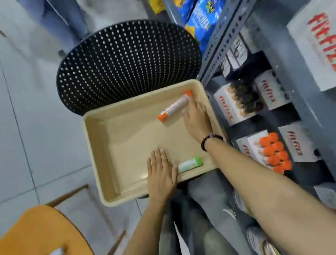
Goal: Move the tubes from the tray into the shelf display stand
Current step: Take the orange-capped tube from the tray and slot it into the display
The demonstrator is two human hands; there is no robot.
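Several white "fitfizz" boxes [271, 92] line shelves beside tray [112, 154].

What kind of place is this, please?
Probably a small shop or its stockroom. A grey metal shelf holds blue snack bags and white display boxes of one brand, one box filled with orange-capped tubes.

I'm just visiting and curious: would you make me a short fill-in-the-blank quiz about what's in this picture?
1. The beige tray holds ____ tubes.
2. The tube beside the left hand has a ____ cap.
3. The right hand reaches toward the tube with ____ caps.
4. The tray rests on a black perforated ____.

Missing words: two; green; orange; stool
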